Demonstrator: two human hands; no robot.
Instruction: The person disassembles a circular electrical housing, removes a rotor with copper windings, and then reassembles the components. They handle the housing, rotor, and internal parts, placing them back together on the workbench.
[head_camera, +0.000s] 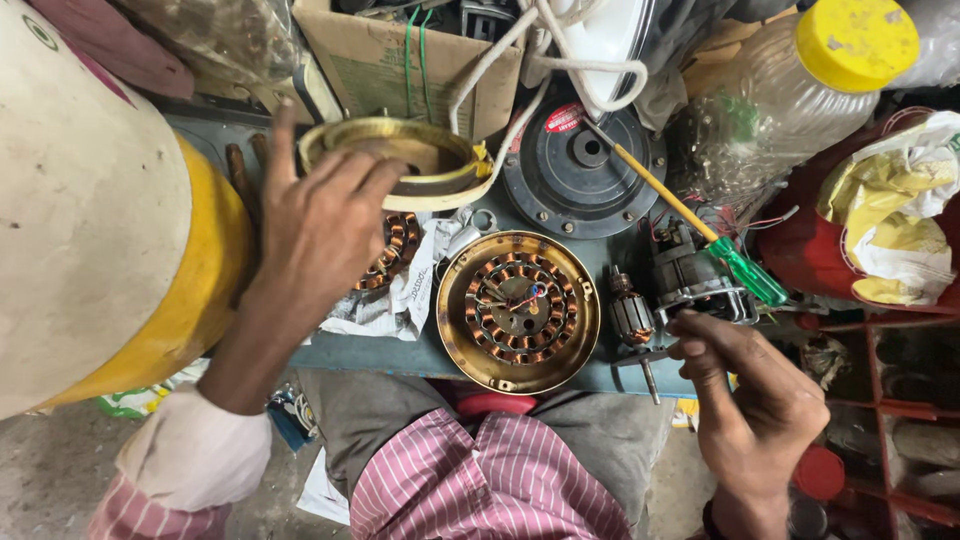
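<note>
My left hand (318, 225) is raised over the bench with fingers spread, its fingertips against the brass-coloured fan cover (400, 158), which it tilts up off the surface. Beneath that cover a second copper-wound stator (392, 252) lies partly hidden on crumpled paper. A round brass-rimmed fan motor base with copper windings (519, 310) lies flat at the bench's front edge. My right hand (748, 400) hovers at the right, fingers pinched near a small grey motor body (690, 275) and a loose armature (632, 318); what it pinches is too small to tell.
A green-handled screwdriver (700, 228) lies across a black round housing (583, 165). A large white and yellow cylinder (110, 220) fills the left. A cardboard box (400, 60), white cord, a plastic bottle with yellow cap (800, 85) and red shelving (870, 330) crowd the back and right.
</note>
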